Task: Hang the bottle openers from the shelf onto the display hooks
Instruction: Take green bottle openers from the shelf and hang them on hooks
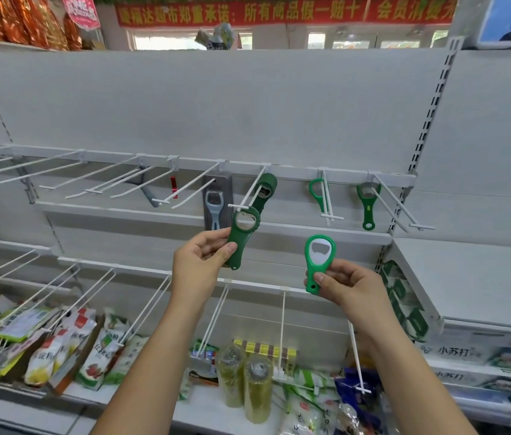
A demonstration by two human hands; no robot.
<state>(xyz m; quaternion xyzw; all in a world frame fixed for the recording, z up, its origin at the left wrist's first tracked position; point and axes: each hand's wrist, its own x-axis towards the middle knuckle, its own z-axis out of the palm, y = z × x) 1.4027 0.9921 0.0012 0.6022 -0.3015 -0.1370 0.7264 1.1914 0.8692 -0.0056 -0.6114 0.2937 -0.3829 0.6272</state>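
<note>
Since they are judged light and stiff, the dark opener [243, 237] is pinched by its handle in the left hand [199, 262] at a hook [236, 205] tip, the bright opener [319, 262] likewise in the right hand [350, 287].

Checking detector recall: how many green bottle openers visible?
5: dark opener in left hand, bright opener in right hand; on hooks: dark one, slim one, rightmost one. Others could be hidden.

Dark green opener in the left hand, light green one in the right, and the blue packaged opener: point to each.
dark green opener [241, 238], head view, handle
light green opener [311, 273], head view, neck
blue packaged opener [215, 215], head view, handle
</note>
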